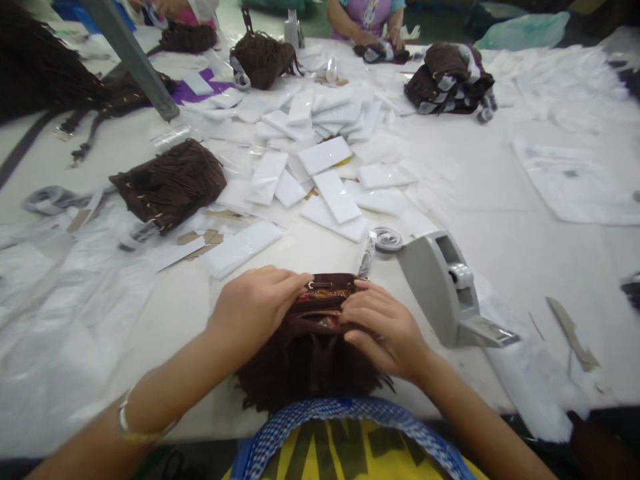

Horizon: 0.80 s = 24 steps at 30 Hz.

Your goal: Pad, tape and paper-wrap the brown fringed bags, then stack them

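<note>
A dark brown fringed handbag (315, 363) lies at the table's front edge, close to my body, its top opening facing up and showing a reddish-brown inside. My left hand (260, 300) is closed on the left side of the bag's rim, fingertips at the far edge near a gold-coloured fitting. My right hand (385, 323) grips the rim's right side, its fingers curled over the edge. A wrapped grey strap coil (385, 240) lies just beyond the bag, its wrapped end reaching the rim. To the right stands a grey tape dispenser (440, 287).
White wrapped packets (325, 157) are piled mid-table. Another brown fringed bag (170, 183) lies left, beside clear plastic sheets (65, 320). A slanted metal post (135, 60) rises at upper left. More bags (447, 77) lie farther back, where a co-worker's hands (395, 37) handle a dark item.
</note>
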Each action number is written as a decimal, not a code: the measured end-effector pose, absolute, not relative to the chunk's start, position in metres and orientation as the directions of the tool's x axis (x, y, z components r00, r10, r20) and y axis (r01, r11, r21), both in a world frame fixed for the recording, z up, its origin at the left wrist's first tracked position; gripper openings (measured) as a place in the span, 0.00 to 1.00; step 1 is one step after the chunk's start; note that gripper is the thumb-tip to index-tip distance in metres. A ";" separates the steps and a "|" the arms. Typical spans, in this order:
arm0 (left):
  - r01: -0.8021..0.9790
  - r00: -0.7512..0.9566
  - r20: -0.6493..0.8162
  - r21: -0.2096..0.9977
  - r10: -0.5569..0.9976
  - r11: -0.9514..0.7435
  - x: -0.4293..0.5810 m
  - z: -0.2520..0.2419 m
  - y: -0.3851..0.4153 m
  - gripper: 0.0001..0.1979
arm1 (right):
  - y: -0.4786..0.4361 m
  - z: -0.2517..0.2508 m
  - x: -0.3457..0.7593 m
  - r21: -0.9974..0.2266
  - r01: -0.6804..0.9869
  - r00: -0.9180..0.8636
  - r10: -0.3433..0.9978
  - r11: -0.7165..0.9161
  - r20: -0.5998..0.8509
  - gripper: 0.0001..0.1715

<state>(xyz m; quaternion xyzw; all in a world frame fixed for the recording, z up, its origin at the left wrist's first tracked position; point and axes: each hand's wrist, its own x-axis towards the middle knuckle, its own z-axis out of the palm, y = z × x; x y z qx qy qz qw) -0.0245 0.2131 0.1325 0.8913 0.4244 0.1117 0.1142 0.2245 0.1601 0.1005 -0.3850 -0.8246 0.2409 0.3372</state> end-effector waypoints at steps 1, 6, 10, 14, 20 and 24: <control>0.686 0.680 0.033 0.322 0.732 -0.652 -0.013 0.129 0.226 0.12 | 0.153 0.095 0.225 -0.653 0.456 -0.450 0.790 0.604 0.417 0.06; 0.437 0.896 -0.153 0.473 0.417 -0.765 0.048 0.104 0.263 0.12 | 0.135 0.077 0.225 -0.600 0.418 -0.358 0.731 0.682 0.581 0.03; 0.265 0.951 -0.015 0.550 0.309 -0.792 0.074 0.089 0.258 0.12 | 0.132 0.073 0.233 -0.524 0.455 -0.364 0.687 0.720 0.629 0.03; 0.299 0.937 0.000 0.518 0.349 -0.802 0.085 0.075 0.254 0.11 | 0.139 0.063 0.241 -0.555 0.577 -0.276 0.782 0.599 0.558 0.10; 0.337 0.930 -0.080 0.571 0.358 -0.748 0.101 0.060 0.266 0.10 | 0.160 0.053 0.230 -0.774 0.470 0.050 0.862 0.426 0.505 0.20; 0.385 0.906 -0.117 0.629 0.407 -0.676 0.102 0.057 0.275 0.08 | 0.164 0.059 0.224 -0.881 0.310 0.160 0.894 0.357 0.418 0.20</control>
